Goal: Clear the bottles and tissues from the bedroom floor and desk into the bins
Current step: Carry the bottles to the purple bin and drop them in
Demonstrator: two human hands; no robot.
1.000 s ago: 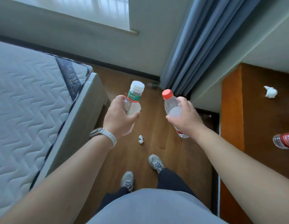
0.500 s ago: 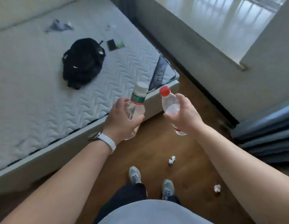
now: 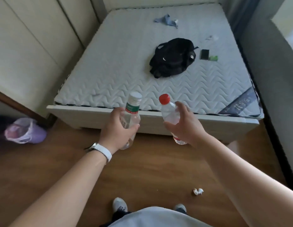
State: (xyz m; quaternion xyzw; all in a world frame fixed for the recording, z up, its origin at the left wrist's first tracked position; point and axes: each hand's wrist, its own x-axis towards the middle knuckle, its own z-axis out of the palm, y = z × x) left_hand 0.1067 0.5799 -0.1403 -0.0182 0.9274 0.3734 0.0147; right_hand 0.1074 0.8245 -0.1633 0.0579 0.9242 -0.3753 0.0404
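Note:
My left hand grips a clear bottle with a white cap and green label, held upright in front of the bed's foot. My right hand grips a clear bottle with a red cap, also upright, a short way to the right. A crumpled white tissue lies on the wooden floor near my right shoe. A purple bin with a translucent liner stands on the floor at the far left, beside the bed's corner.
The bed fills the space ahead, with a black backpack, a blue cloth and small items on the mattress. Cupboard doors stand to the left, a wall to the right. Wooden floor lies between me and the bin.
The view has swung left from the curtain and desk to the bed's foot. The purple bin has come into sight at the left. Both hands keep their bottles.

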